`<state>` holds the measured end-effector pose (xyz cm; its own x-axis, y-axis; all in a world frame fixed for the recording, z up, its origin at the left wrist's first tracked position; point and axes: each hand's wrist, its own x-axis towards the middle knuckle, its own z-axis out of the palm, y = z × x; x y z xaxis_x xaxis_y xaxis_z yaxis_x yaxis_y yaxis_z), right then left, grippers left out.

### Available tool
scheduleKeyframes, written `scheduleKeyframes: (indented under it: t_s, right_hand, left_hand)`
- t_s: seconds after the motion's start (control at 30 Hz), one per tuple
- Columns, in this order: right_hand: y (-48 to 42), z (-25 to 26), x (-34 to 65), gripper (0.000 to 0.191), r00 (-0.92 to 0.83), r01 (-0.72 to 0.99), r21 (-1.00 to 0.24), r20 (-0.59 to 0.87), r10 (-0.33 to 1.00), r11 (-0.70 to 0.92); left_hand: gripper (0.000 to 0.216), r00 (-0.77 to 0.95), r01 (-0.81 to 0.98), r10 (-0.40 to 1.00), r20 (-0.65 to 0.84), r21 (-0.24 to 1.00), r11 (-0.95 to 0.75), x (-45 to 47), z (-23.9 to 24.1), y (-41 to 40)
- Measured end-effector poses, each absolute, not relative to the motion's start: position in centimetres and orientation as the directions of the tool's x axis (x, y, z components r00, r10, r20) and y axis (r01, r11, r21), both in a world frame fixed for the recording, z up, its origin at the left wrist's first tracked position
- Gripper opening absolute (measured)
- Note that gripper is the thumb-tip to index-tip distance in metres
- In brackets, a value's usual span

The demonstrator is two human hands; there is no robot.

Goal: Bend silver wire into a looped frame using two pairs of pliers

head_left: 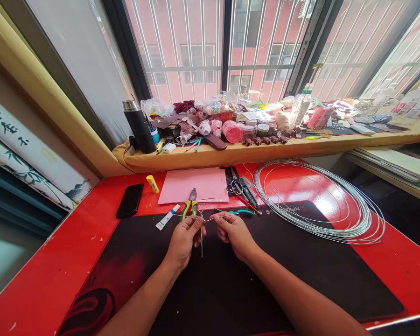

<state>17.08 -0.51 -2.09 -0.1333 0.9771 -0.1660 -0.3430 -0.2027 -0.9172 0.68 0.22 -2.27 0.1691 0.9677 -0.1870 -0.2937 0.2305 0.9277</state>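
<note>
Both my hands hold a small figure of bent silvery wire (202, 233) above the black desk mat (266, 275). A loop tops the figure, and straight wire ends hang down from it. My left hand (186, 235) pinches the crosswise wire on the left, with thumb and forefinger closed. On the right, my right hand (234, 232) pinches the other side of that wire. Just beyond the left hand lie pliers (190, 203) with yellow and green handles. A small white and blue tube (168, 217) is beside them.
A large coil of wire (364, 224) lies at the right. Pink paper (192, 184), scissors (234, 186), a black utility knife (249, 192), a yellow glue stick (153, 184) and a phone (129, 200) are on the red table. The windowsill (182, 156) holds a black flask (139, 126) and many craft supplies.
</note>
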Motion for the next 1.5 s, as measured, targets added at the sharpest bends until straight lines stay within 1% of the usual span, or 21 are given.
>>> scheduleKeyframes:
  t_s: [0.4,1.5]
  right_hand:
    - [-0.47,-2.24,17.02,0.042,-0.109,-0.319,-0.929,-0.161,0.981,-0.188]
    - [-0.55,-2.07,17.04,0.042,-0.112,-0.330,-0.920,-0.184,0.977,-0.211]
  left_hand:
    - [0.044,0.173,-0.283,0.971,-0.165,0.936,0.209,0.68,-2.54,0.19]
    - [0.044,0.180,-0.251,0.970,-0.166,0.945,0.209,0.72,-2.62,0.18]
